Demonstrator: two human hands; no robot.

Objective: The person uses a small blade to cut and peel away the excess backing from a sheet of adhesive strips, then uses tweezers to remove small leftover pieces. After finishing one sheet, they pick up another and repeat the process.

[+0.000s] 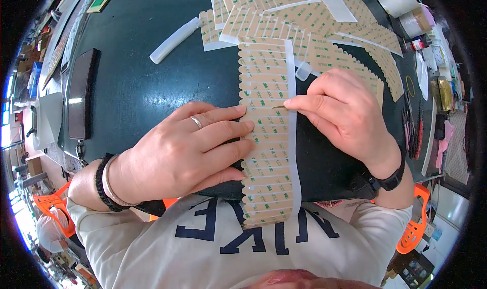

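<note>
A long tan sheet of adhesive strips [269, 159] with green print lies lengthwise toward me. Its left edge is scalloped, its right edge is a plain white band, and its near end hangs past the table edge toward my shirt. My left hand [185, 147] rests with spread fingers, the fingertips pressing on the scalloped edge. Over the white band, my right hand [342, 114] pinches a thin pointed metal tool [278, 107]. The tool's tip reaches left across the strips; the rest of it is hidden in the fingers.
Similar tan sheets [350, 58] overlap at the far right, beside a small translucent piece [303, 71]. A whitish tube [175, 40] lies at the far middle-left of the dark table [132, 76]. A dark case [83, 93] is on the left. Tape rolls [398, 2] stand far right.
</note>
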